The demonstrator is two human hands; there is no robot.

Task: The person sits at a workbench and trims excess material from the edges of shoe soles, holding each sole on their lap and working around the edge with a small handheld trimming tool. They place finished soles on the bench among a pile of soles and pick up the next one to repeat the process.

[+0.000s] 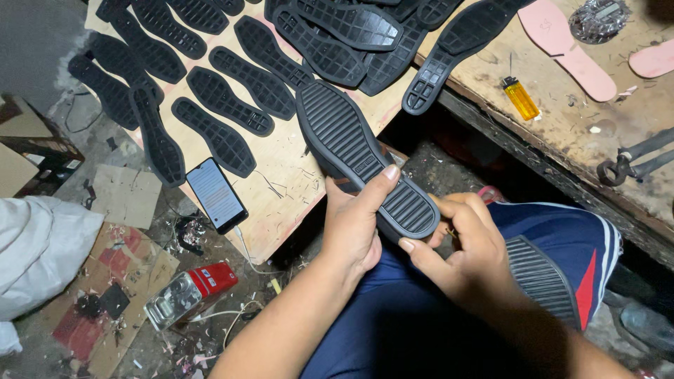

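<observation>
Both hands (421,235) on shoe (365,158) heel edge

Both bare forearms reach up from the lap. The left hand (354,224) is clamped, thumb stretched upward, fingers hidden behind. The right hand (460,245) sits just beside it, fingers curled inward (thumb pointing left).

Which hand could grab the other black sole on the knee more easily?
The right hand, probably. It only steadies the heel of the held shoe, right beside the sole on the knee. The left hand is wrapped around the shoe, carrying it.
</observation>
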